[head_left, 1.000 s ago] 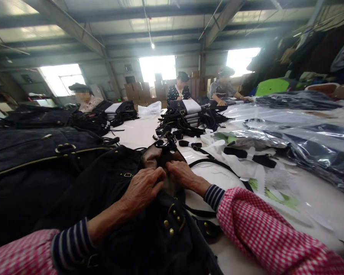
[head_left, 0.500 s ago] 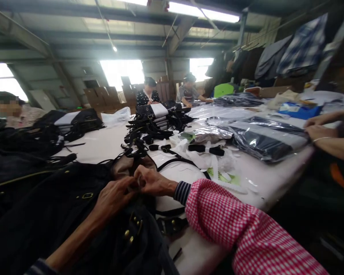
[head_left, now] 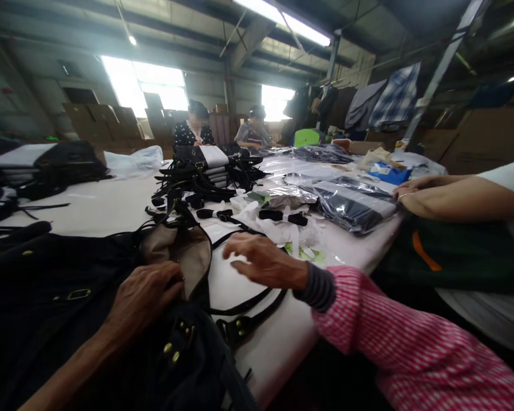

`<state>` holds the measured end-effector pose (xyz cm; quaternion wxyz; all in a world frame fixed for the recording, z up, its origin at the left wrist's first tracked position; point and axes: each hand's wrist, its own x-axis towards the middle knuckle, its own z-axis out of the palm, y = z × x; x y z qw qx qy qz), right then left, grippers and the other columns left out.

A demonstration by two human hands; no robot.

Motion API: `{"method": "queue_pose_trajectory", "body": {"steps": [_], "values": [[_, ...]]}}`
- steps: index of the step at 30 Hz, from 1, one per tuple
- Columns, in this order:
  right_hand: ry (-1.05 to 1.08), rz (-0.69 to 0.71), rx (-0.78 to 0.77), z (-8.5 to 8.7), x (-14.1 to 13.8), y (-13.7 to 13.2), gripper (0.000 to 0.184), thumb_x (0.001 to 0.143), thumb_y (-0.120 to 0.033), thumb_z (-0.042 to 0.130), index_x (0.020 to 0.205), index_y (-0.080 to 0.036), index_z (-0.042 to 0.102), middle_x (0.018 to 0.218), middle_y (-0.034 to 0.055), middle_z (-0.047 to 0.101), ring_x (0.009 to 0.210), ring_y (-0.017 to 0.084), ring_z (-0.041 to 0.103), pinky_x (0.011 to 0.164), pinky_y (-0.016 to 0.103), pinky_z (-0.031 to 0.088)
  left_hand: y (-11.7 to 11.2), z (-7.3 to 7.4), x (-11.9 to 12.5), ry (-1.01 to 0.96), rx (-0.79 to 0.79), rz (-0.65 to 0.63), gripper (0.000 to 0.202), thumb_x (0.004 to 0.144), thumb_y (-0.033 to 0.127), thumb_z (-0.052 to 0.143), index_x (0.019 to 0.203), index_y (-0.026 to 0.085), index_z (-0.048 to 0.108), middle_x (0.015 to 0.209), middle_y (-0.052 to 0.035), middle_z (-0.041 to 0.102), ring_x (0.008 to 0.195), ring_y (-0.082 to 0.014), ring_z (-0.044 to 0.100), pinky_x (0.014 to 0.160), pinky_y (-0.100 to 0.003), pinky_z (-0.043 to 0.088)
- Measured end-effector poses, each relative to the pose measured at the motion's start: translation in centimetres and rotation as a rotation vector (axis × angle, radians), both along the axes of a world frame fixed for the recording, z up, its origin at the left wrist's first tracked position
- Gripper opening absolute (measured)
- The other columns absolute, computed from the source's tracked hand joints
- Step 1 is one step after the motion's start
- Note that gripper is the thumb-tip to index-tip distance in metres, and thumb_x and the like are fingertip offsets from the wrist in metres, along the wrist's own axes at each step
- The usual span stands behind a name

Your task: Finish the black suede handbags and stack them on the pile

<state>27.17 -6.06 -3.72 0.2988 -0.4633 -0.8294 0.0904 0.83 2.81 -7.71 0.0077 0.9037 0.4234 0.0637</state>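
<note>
A black bag (head_left: 94, 274) with brass buckles and studs lies in front of me, its tan lining (head_left: 192, 254) showing at the opening. My left hand (head_left: 149, 294) is closed on the bag's edge beside that lining; its fingertips are partly hidden. To the right of the opening, my right hand (head_left: 261, 260) hovers over the white tabletop with fingers apart and nothing in it. Below it, a black strap (head_left: 257, 314) with brass studs curves out from the bag.
Ahead stands a stack of black bags (head_left: 205, 162). Bundled black straps (head_left: 282, 217) lie among white paper scraps. At right, a co-worker's hands (head_left: 406, 191) touch a plastic-wrapped bag (head_left: 355, 205). A blue box (head_left: 388, 171) sits farther back. Two people sit across the table.
My right hand has left the bag's opening, moved right and opened. My left hand stays on the bag. The view has turned to the right, showing more of the co-worker there.
</note>
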Motion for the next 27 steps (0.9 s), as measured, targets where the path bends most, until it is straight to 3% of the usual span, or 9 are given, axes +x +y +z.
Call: {"method": "queue_pose_trajectory", "body": {"steps": [2, 5, 7, 9, 12, 17, 21, 24, 27], "values": [[-0.092, -0.238, -0.008, 0.7, 4.8, -4.2, 0.017, 0.090, -0.010, 0.056, 0.101, -0.020, 0.063, 0.098, 0.0022, 0.066, 0.085, 0.015, 0.061, 0.081, 0.028, 0.044, 0.2, -0.4, -0.3, 0.006, 0.050, -0.048, 0.026, 0.092, 0.032, 0.040, 0.086, 0.020, 0.063, 0.089, -0.0068, 0.069, 0.091, -0.0276, 0.064, 0.088, -0.042, 0.041], [-0.258, -0.583, -0.053, -0.5, 11.1, -9.9, 0.009, 0.095, -0.022, 0.056, 0.100, -0.021, 0.064, 0.096, 0.0039, 0.066, 0.086, 0.019, 0.062, 0.080, 0.031, 0.045, 0.3, -0.6, -0.3, -0.018, 0.096, -0.099, 0.024, 0.091, 0.030, 0.040, 0.081, 0.020, 0.060, 0.087, -0.0067, 0.068, 0.089, -0.0270, 0.064, 0.089, -0.041, 0.041], [-0.326, -0.642, -0.084, -2.3, 13.3, -12.4, 0.013, 0.096, -0.026, 0.056, 0.105, -0.022, 0.064, 0.103, 0.0060, 0.066, 0.093, 0.021, 0.062, 0.084, 0.033, 0.046, 0.2, -0.5, -0.3, -0.031, 0.098, -0.101, 0.022, 0.090, 0.029, 0.042, 0.080, 0.021, 0.060, 0.085, -0.0064, 0.068, 0.088, -0.0267, 0.064, 0.088, -0.040, 0.041], [-0.369, -0.656, -0.101, -4.0, 13.6, -13.6, 0.013, 0.097, -0.027, 0.055, 0.105, -0.022, 0.064, 0.106, 0.0075, 0.065, 0.100, 0.023, 0.060, 0.090, 0.035, 0.047, 0.0, -0.2, -0.2, -0.017, 0.085, -0.080, 0.021, 0.090, 0.028, 0.042, 0.080, 0.021, 0.059, 0.084, -0.0057, 0.067, 0.088, -0.0270, 0.064, 0.087, -0.040, 0.041], [-0.405, -0.687, -0.078, -5.6, 11.2, -13.1, 0.015, 0.099, -0.022, 0.050, 0.099, -0.020, 0.065, 0.105, 0.0093, 0.064, 0.103, 0.025, 0.057, 0.094, 0.038, 0.048, -0.1, 0.0, -0.1, 0.020, 0.063, -0.040, 0.021, 0.091, 0.029, 0.042, 0.083, 0.021, 0.060, 0.086, -0.0049, 0.067, 0.091, -0.0272, 0.063, 0.087, -0.040, 0.040], [-0.361, -0.566, -0.052, -5.5, 7.4, -10.5, 0.018, 0.098, -0.013, 0.050, 0.096, -0.018, 0.067, 0.104, 0.0095, 0.065, 0.106, 0.024, 0.057, 0.094, 0.037, 0.049, 0.0, -0.1, -0.4, 0.033, 0.067, -0.032, 0.025, 0.093, 0.031, 0.041, 0.086, 0.020, 0.062, 0.090, -0.0054, 0.068, 0.093, -0.0269, 0.063, 0.085, -0.038, 0.040], [-0.250, -0.562, -0.054, -4.9, 9.0, -10.5, 0.021, 0.100, -0.014, 0.047, 0.102, -0.019, 0.067, 0.101, 0.0067, 0.067, 0.097, 0.019, 0.063, 0.088, 0.030, 0.050, -0.1, -0.1, -0.4, 0.020, 0.054, -0.031, 0.027, 0.094, 0.031, 0.039, 0.084, 0.020, 0.061, 0.087, -0.0044, 0.067, 0.091, -0.0257, 0.062, 0.086, -0.037, 0.039], [-0.376, -0.710, -0.080, -4.6, 11.4, -10.9, 0.021, 0.101, -0.017, 0.047, 0.106, -0.018, 0.067, 0.103, 0.0076, 0.065, 0.097, 0.021, 0.064, 0.085, 0.031, 0.049, -0.3, 0.1, -0.2, 0.016, 0.051, -0.028, 0.023, 0.093, 0.029, 0.041, 0.083, 0.020, 0.060, 0.086, -0.0036, 0.065, 0.093, -0.0254, 0.062, 0.086, -0.037, 0.038], [-0.561, -0.712, -0.135, -4.3, 12.8, -10.7, 0.021, 0.102, -0.022, 0.047, 0.103, -0.018, 0.067, 0.102, 0.0075, 0.064, 0.095, 0.021, 0.063, 0.083, 0.031, 0.047, -0.4, 0.2, 0.0, 0.020, 0.053, -0.025, 0.020, 0.093, 0.028, 0.043, 0.083, 0.020, 0.059, 0.086, -0.0034, 0.065, 0.094, -0.0257, 0.062, 0.087, -0.038, 0.038]]}}
